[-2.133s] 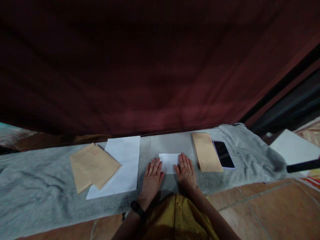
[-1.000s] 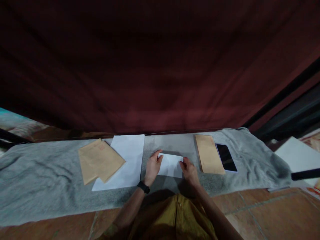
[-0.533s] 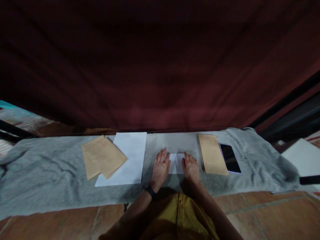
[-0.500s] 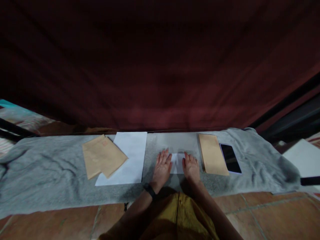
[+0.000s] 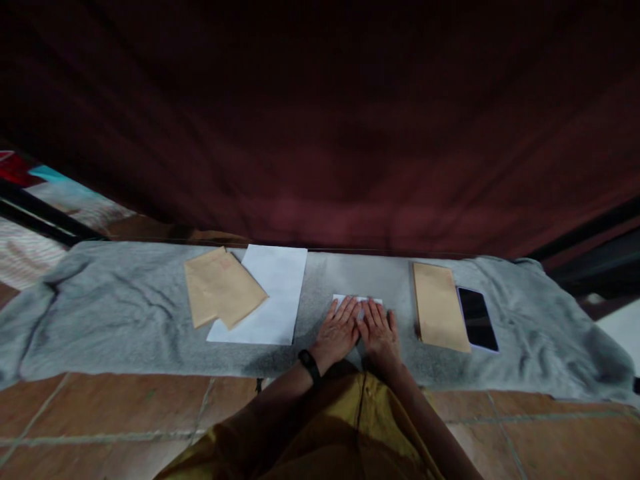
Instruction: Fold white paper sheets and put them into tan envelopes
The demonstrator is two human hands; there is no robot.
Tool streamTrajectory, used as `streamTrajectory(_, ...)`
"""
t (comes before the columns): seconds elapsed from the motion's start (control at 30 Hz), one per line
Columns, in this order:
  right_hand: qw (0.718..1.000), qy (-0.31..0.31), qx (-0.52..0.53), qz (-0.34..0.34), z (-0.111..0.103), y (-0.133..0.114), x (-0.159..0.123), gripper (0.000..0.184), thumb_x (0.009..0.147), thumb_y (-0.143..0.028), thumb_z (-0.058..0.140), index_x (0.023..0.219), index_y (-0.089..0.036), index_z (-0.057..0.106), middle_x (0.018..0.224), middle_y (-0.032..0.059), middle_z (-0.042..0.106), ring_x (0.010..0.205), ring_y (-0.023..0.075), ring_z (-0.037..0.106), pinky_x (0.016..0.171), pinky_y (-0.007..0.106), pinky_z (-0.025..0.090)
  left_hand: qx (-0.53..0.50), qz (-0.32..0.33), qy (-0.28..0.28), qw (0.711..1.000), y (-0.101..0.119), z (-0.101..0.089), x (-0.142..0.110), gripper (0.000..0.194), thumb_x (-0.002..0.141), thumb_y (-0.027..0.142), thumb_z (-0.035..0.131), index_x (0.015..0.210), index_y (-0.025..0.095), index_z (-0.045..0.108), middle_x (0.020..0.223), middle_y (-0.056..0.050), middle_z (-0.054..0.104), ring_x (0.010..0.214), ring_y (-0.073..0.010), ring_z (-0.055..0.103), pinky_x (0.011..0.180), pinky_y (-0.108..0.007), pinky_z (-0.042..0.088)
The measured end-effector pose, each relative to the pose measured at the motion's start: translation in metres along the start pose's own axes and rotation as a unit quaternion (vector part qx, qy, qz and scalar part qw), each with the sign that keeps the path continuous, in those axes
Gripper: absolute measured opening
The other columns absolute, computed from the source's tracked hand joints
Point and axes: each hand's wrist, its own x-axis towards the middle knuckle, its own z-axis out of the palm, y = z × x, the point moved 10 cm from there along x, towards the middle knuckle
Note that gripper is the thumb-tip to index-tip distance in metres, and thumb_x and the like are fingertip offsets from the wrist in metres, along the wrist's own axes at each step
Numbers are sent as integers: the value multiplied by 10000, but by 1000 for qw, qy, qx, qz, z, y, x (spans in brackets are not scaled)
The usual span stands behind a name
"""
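Note:
A small folded white paper lies on the grey cloth in front of me. My left hand and my right hand lie flat on it side by side, fingers stretched out and nearly touching, so only the paper's far edge shows. A black band sits on my left wrist.
To the left lie a white sheet and brown envelopes overlapping it. On the right are a stack of brown envelopes and a black phone. A dark red curtain hangs behind. Tiled floor is nearest me.
My hands went from gripping the paper's two ends to lying flat on it, then slid together toward its middle. The paper now looks smaller. The view shifted left.

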Motion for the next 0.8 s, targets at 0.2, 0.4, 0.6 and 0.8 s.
streamTrajectory(0.2, 1000, 10, -15, -3, -5, 2, -4, 524, 1056, -293, 351, 1565, -175, 386, 1588, 167, 417, 1474, 325, 369, 1193, 602, 233, -20, -2, 2, 1000, -1, -3, -2, 531, 1046, 357, 364, 1531, 146, 411, 1624, -118, 390, 1532, -240, 281, 1263, -487, 198)
streamTrajectory(0.4, 999, 29, -15, 17, -8, 6, -7, 532, 1063, -318, 333, 1571, -165, 376, 1586, 179, 414, 1463, 323, 386, 1193, 584, 248, -28, -15, 9, 999, -7, -8, -7, 565, 1030, 449, 433, 1530, 186, 414, 1632, -124, 374, 1523, -256, 304, 1255, -485, 228)
streamTrajectory(0.6, 998, 33, -33, 43, -11, 17, -12, 555, 1077, -368, 308, 1570, -117, 359, 1585, 217, 399, 1454, 338, 393, 1185, 586, 250, -34, -29, 16, 999, -10, -11, -11, 613, 1014, 485, 462, 1545, 190, 383, 1640, -154, 345, 1518, -279, 313, 1243, -494, 245)
streamTrajectory(0.8, 995, 45, -28, 86, -19, 31, -15, 618, 1068, -431, 341, 1578, -82, 320, 1594, 242, 368, 1466, 386, 355, 1163, 614, 287, -28, -41, 14, 999, -10, -9, -12, 617, 1003, 494, 484, 1541, 204, 396, 1643, -146, 343, 1522, -292, 301, 1246, -510, 223)
